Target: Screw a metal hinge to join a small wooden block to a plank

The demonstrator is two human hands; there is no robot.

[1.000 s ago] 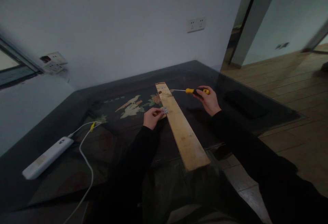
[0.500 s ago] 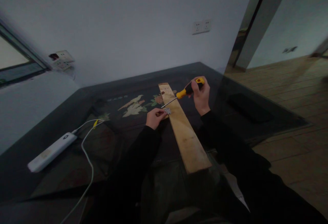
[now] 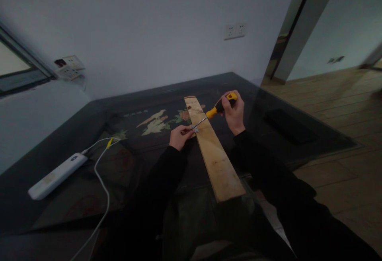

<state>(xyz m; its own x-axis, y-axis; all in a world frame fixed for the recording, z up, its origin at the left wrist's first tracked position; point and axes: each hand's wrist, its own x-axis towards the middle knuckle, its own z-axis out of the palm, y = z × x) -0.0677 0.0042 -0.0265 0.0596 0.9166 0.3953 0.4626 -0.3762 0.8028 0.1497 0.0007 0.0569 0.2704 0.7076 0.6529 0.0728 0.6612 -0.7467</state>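
Observation:
In my right hand (image 3: 234, 114) is a screwdriver (image 3: 212, 112) with a yellow and black handle, the fingers wrapped round the grip. Its thin shaft slants down to the left, and the tip is at a small silver metal plate (image 3: 195, 130), perhaps a hinge. That plate sits at the left edge of a long wooden board (image 3: 219, 159). My left hand (image 3: 179, 137) pinches at the plate, thumb and fingers together; whether a screw is between them is too small to see. The board points away from me across the dark table.
The dark table (image 3: 143, 153) carries an inlaid bird and flower picture. On its left lies a white power strip (image 3: 58, 176), its white cable (image 3: 104, 189) curving toward me. A dark flat object (image 3: 289, 125) is at the right. Behind stands a wall with sockets (image 3: 234, 31).
The screwdriver tip has come down and toward me, from just above the metal plate onto it. My left hand has stayed nearly in place.

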